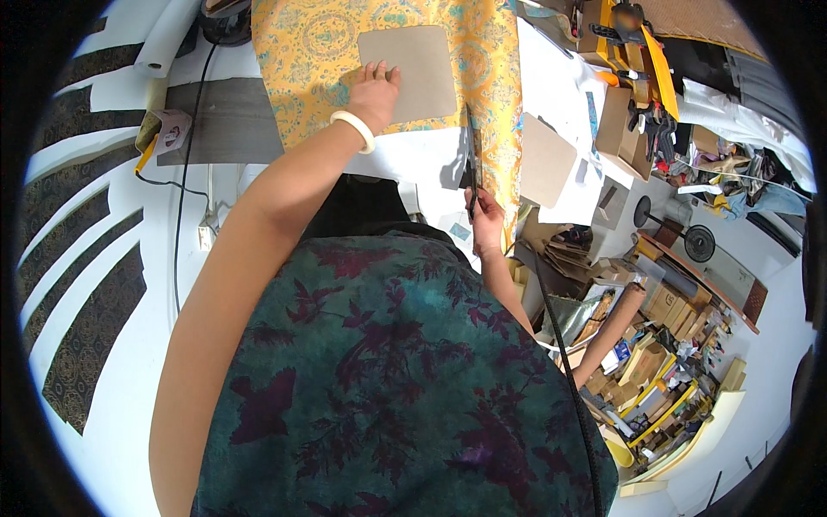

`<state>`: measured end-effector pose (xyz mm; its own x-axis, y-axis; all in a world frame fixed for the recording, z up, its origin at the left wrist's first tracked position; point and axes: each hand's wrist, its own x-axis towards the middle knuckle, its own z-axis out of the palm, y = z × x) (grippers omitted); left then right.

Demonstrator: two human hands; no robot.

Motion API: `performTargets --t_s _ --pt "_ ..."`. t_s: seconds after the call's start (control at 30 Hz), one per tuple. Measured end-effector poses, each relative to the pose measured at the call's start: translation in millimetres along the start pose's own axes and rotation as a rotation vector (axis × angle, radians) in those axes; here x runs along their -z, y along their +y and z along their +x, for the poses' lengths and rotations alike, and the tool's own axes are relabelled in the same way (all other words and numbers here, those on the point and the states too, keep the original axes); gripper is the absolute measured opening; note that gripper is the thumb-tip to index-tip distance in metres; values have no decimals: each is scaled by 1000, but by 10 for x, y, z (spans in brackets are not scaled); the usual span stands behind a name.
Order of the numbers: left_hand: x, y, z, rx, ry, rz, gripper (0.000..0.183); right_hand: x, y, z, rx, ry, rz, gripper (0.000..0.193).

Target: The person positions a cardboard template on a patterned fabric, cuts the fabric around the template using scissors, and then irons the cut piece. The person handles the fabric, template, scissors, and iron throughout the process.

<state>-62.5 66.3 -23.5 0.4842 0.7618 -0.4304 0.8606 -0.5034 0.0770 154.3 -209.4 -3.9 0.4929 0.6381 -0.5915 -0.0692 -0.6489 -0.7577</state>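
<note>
Yellow patterned fabric (314, 86) covers the far part of the table and hangs over its near edge on the right. A grey-brown rectangular board (422, 73) lies on it. Flat on the board's left part rests my left hand (376, 90), fingers extended and a pale bangle at the wrist. My right hand (488, 220) grips the handles of dark scissors (472, 168) at the near edge. The blades point away from me, along a cut line in the fabric just right of the board; a strip of fabric hangs right of them.
A grey sheet (228, 116) lies left of the fabric, with a black cable (191, 164) running past it. Another tan board (546, 155) lies to the right, near a cardboard box (622, 133) and yellow-black clamps (655, 86). Cluttered shelves (663, 362) stand lower right.
</note>
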Motion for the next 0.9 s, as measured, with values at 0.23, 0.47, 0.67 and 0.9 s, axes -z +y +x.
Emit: performTargets --t_s 0.23,0.47,0.67,0.9 --pt "-12 -13 11 -13 9 -12 67 -147 -127 157 49 -14 94 22" --pt "-26 -23 -11 -21 29 -35 67 -160 -31 209 69 -1 25 20" --pt "-41 -28 10 -21 23 -43 66 -327 -252 298 125 -20 72 20" --pt "-103 69 3 5 44 17 69 -449 -394 337 109 6 82 20"
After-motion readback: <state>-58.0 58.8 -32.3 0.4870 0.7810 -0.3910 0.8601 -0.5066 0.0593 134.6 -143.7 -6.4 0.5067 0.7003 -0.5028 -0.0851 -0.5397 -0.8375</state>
